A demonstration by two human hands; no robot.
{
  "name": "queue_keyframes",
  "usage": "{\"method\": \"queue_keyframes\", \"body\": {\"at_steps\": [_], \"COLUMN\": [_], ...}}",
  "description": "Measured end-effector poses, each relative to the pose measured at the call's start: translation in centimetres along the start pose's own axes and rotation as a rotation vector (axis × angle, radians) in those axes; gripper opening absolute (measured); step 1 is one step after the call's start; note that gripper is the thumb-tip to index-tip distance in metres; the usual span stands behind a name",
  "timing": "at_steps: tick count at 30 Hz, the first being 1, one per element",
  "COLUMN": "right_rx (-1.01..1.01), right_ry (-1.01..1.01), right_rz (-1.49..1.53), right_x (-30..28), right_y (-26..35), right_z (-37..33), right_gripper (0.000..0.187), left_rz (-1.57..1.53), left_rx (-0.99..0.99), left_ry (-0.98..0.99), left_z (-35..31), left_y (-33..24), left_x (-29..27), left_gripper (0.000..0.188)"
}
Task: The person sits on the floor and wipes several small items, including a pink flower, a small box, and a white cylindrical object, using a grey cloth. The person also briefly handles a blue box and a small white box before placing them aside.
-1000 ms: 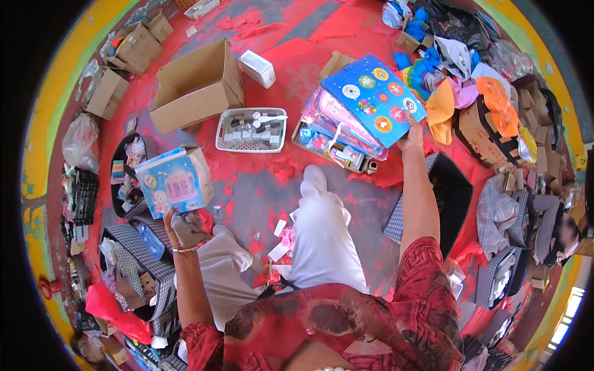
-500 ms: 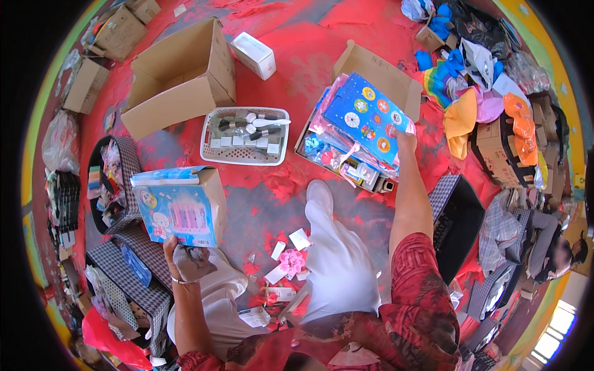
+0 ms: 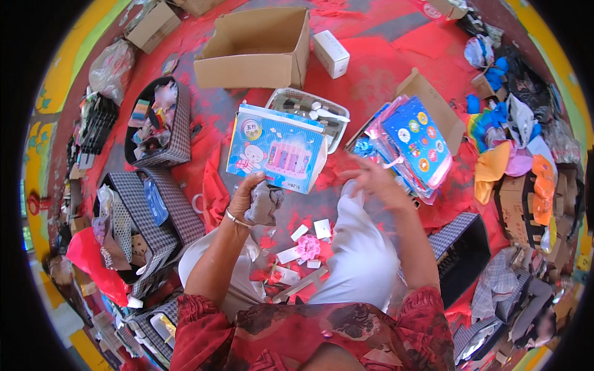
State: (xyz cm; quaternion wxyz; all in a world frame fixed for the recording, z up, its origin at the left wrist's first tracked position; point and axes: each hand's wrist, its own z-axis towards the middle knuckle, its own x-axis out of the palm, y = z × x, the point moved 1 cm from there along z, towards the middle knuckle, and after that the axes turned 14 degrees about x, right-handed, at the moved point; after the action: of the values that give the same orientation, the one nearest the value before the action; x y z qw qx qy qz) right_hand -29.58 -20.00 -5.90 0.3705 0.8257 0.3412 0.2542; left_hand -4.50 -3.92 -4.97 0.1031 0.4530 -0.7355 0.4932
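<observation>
My left hand (image 3: 246,199) is closed round the lower edge of a light-blue printed cardboard box (image 3: 257,153) with a cartoon animal on its front. A crumpled grey cloth (image 3: 265,204) is bunched at the same hand, below the box. Held up, the box hides part of a white plastic basket (image 3: 342,127) with brushes and small white boxes in it. My right hand (image 3: 377,183) hovers over my knee with its fingers apart and nothing in them. Beside it, an open carton (image 3: 427,93) is filled with flat packets, a blue sheet of round stickers (image 3: 416,139) on top.
A large open cardboard box (image 3: 247,71) and a white carton (image 3: 331,54) stand at the back. Checked fabric bins (image 3: 179,130) line the left; a black-lined bin (image 3: 464,260) lies at right. Small white cards and a pink flower (image 3: 308,247) lie between my legs.
My right hand has left the sticker sheet and come back toward the middle. My left hand has brought the blue box up and rightward, in front of the basket. The view has shifted.
</observation>
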Motion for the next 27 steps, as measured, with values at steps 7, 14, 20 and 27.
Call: {"method": "queue_keyframes", "body": {"at_steps": [7, 14, 20, 27], "right_rx": [0.068, 0.048, -0.122, -0.143], "right_ry": [-0.105, -0.082, -0.214, -0.565], "right_rz": [-0.086, 0.295, 0.592, 0.852], "right_x": [7.2, 6.7, 3.1, -10.1], "right_y": [4.5, 3.7, 2.3, -0.9], "right_z": [1.1, 1.5, 2.2, 2.7], "right_gripper": [0.042, 0.036, 0.034, 0.033], "left_rz": [0.024, 0.005, -0.023, -0.017], "left_rx": [-0.071, 0.020, 0.051, -0.042], "left_ry": [0.099, 0.228, 0.240, 0.327], "left_z": [-0.5, -0.8, -1.0, -1.1], "left_y": [0.4, -0.1, -0.3, -0.6], "left_x": [2.5, 2.5, 3.2, 2.8], "left_gripper": [0.040, 0.056, 0.067, 0.066]}}
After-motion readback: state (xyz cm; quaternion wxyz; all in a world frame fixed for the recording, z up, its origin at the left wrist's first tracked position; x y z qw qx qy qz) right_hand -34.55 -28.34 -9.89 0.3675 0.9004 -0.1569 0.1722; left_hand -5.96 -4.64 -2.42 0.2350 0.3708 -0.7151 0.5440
